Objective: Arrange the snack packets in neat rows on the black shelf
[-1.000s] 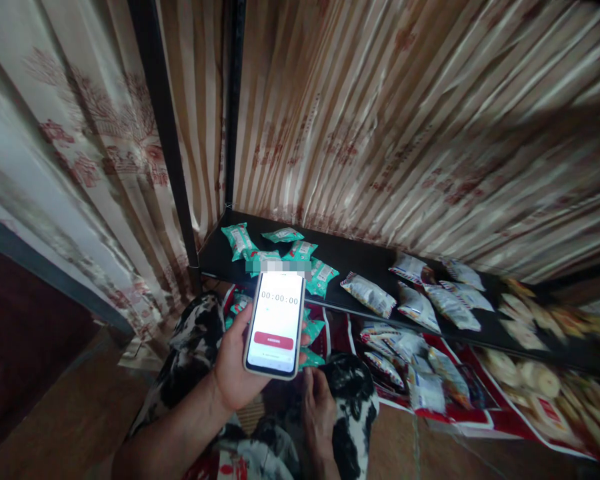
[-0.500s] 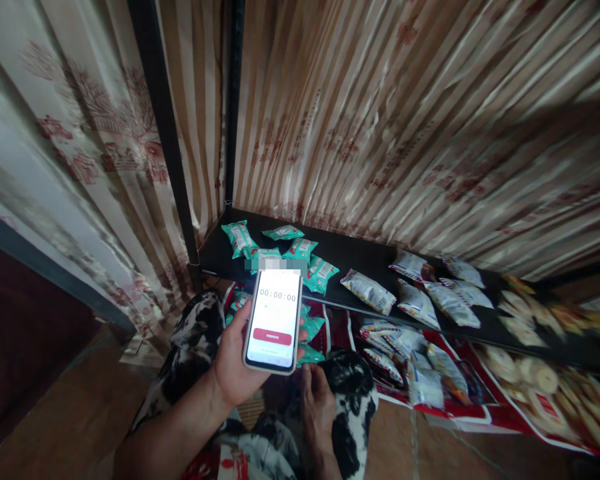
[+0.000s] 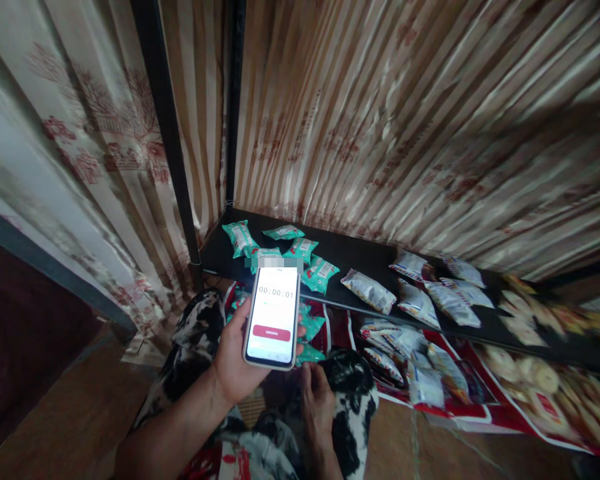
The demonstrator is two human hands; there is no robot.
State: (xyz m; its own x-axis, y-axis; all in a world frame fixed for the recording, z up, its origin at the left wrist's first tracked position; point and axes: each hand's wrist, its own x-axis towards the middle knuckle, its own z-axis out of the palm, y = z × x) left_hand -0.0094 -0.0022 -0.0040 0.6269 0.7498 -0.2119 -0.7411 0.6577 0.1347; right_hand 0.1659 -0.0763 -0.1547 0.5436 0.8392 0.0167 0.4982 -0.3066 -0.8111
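Note:
My left hand [image 3: 235, 363] is wrapped round a smartphone [image 3: 273, 319] held upright in front of me; its lit screen shows a timer reading 00:00:01 and a red button. My right hand [image 3: 316, 403] rests low between my knees on black-and-white patterned cloth, fingers loosely spread, holding nothing. Just beyond the phone, several teal snack packets [image 3: 300, 250] lie on the left end of a low black shelf [image 3: 360, 257].
Several silver-white snack packets [image 3: 420, 293] lie along the shelf, with yellowish packets [image 3: 530, 327] blurred at the right. More packets sit on a red printed sheet [image 3: 460, 407] on the floor. Striped curtains [image 3: 405, 120] hang behind; a black post [image 3: 165, 133] stands at left.
The timer on the phone has gone from 00:00:00 to 00:00:01. The phone and my left hand have risen slightly. My right hand has barely moved.

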